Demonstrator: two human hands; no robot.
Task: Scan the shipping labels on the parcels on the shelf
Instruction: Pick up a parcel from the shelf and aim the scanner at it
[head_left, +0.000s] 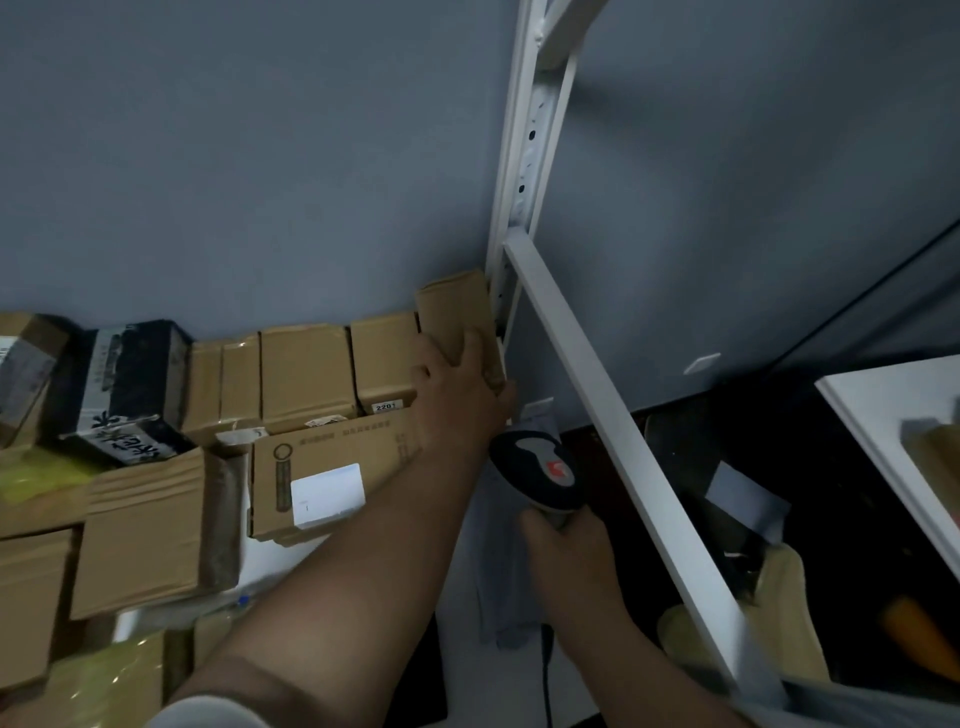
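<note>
The grey wall (260, 156) fills the upper view, and the white rack post (524, 156) runs down it, with a white rail (613, 441) slanting from the post toward the lower right. Left of the post, cardboard parcels line the shelf against the wall. The flat box (332, 483) lies lower and left of the post, a white label (326, 493) on its top face. A black box (124, 384) with white writing leans further left of the post. The end parcel (457, 317) stands right beside the post foot, its long axis upright and tipped slightly left, its brown face turned toward the camera. The left hand (457, 400) grips this parcel: the thumb lies over its front face and the fingers curl round its right edge next to the post, so the parcel rises above the knuckles. Below the post foot, the right hand (566, 545) is wrapped round the handle of the scanner (540, 470); its dark head, with a red button, points up toward the end parcel, long axis running from the lower right to the upper left.
</note>
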